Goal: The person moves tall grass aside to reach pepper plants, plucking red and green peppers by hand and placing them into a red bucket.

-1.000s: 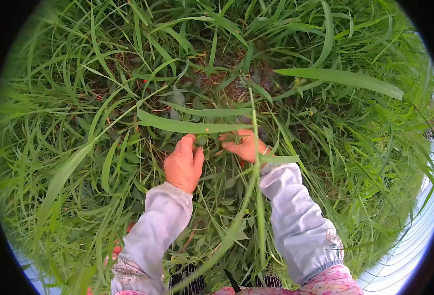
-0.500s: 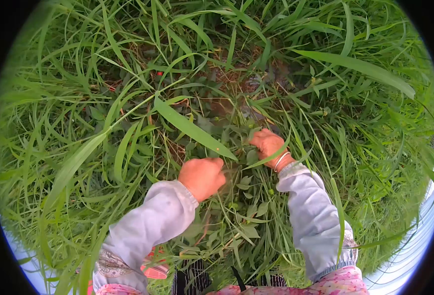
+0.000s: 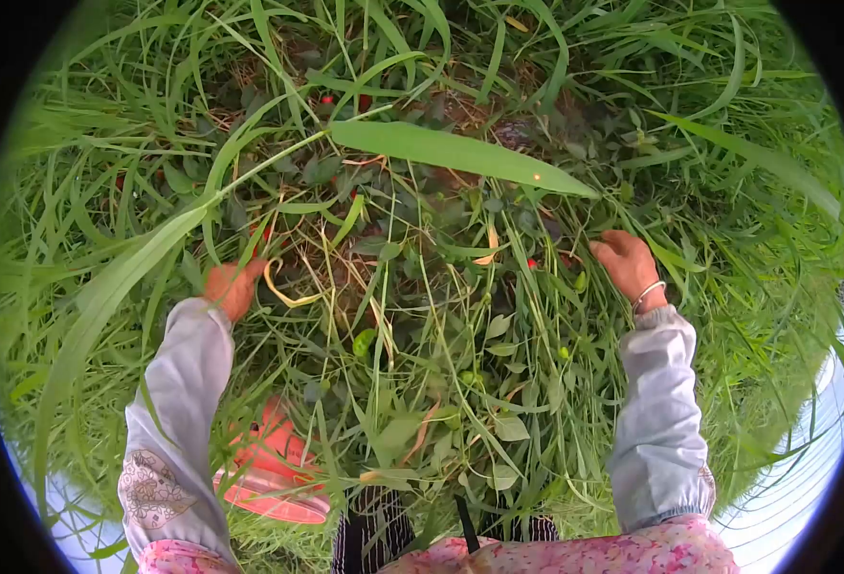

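Observation:
At the left, my left hand is closed around grass, its fingertips partly hidden by blades and a curled dry leaf. My right hand, a bangle at its wrist, is curled closed on grass stems at the right. Between the hands, leafy plants grow tangled with grass. Among them sits a green pepper. A small red fruit shows left of my right hand, and another red fruit is just above my left hand.
One broad grass blade stretches across the upper middle. More red fruit lies low in the foliage beyond it. Tall grass surrounds the area. A pinkish-orange shoe stands below my left hand, beside dark striped cloth.
My hands have moved far apart, left hand to the left and right hand to the right. The plants between them are more exposed, and the broad blade has swung up and right.

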Tool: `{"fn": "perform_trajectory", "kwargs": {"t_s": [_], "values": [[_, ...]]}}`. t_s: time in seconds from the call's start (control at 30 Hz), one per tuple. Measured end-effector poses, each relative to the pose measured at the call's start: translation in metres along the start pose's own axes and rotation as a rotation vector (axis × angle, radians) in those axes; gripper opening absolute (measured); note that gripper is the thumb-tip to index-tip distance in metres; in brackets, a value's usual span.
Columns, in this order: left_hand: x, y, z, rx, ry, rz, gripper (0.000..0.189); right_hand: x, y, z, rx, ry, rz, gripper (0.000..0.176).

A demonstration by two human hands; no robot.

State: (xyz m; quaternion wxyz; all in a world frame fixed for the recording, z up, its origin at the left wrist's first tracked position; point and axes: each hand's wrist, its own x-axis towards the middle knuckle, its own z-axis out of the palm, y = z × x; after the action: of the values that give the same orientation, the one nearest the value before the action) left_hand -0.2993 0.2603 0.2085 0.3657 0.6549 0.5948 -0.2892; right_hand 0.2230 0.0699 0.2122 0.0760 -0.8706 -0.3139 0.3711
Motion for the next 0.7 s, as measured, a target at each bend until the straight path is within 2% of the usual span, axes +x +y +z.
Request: {"fn": "perform_trajectory", "kwargs": {"t_s": [0.03, 0.07, 0.1, 0.13, 0.17, 0.2, 0.23, 0.27, 0.3, 0.37, 0.43, 0.5, 0.53, 0.63, 0.67, 0.7], "values": [[0.001, -0.002, 0.006, -0.279, 0.003, -0.17, 0.039, -0.015, -0.02, -0.006, -0.276, 0.013, -0.142, 0.046], [0.001, -0.003, 0.012, -0.283, 0.059, -0.127, 0.039, -0.031, -0.046, -0.002, -0.248, 0.177, -0.381, 0.029], [0.0, -0.005, 0.019, -0.285, 0.114, -0.084, 0.039, -0.042, -0.075, 0.005, -0.04, 0.148, -0.41, 0.023], [-0.005, -0.007, 0.025, -0.017, 0.22, 0.175, 0.04, -0.045, -0.088, 0.025, 0.301, 0.084, -0.443, 0.02], [-0.01, -0.008, 0.026, 0.256, 0.328, 0.44, 0.04, -0.049, -0.104, 0.039, 0.37, -0.08, -0.406, 0.021], [-0.02, 0.008, 0.019, 0.291, 0.422, 0.451, 0.042, -0.044, -0.108, 0.062, 0.306, -0.13, -0.533, 0.021], [-0.032, 0.028, 0.016, 0.331, 0.508, 0.461, 0.044, -0.052, -0.121, 0.074, 0.186, -0.186, -0.569, 0.021], [-0.036, 0.033, 0.017, 0.309, 0.581, 0.551, 0.047, -0.063, -0.132, 0.088, 0.122, -0.196, -0.603, 0.022], [-0.046, 0.043, 0.014, 0.226, 0.566, 0.526, 0.047, -0.074, -0.138, 0.103, 0.102, -0.284, -0.591, 0.025], [-0.065, 0.071, 0.005, 0.054, 0.544, 0.489, 0.047, -0.095, -0.148, 0.122, 0.072, -0.245, -0.735, 0.039], [-0.066, 0.091, 0.003, -0.129, 0.591, 0.586, 0.03, -0.109, -0.142, 0.149, 0.054, -0.323, -0.615, 0.056], [-0.061, 0.104, 0.003, -0.2, 0.595, 0.649, 0.021, -0.118, -0.135, 0.171, 0.159, -0.35, -0.587, 0.053], [-0.069, 0.116, -0.003, -0.343, 0.393, 0.577, 0.012, -0.122, -0.129, 0.177, 0.159, -0.335, -0.586, 0.051], [-0.07, 0.113, 0.014, -0.438, 0.048, 0.708, 0.011, -0.121, -0.122, 0.185, 0.182, -0.283, -0.591, 0.048], [-0.076, 0.111, 0.015, -0.355, -0.091, 0.661, 0.012, -0.121, -0.121, 0.185, 0.202, -0.28, -0.582, 0.048], [-0.078, 0.105, 0.033, -0.383, -0.041, 0.61, 0.013, -0.121, -0.12, 0.184, 0.221, -0.276, -0.575, 0.047]]}}
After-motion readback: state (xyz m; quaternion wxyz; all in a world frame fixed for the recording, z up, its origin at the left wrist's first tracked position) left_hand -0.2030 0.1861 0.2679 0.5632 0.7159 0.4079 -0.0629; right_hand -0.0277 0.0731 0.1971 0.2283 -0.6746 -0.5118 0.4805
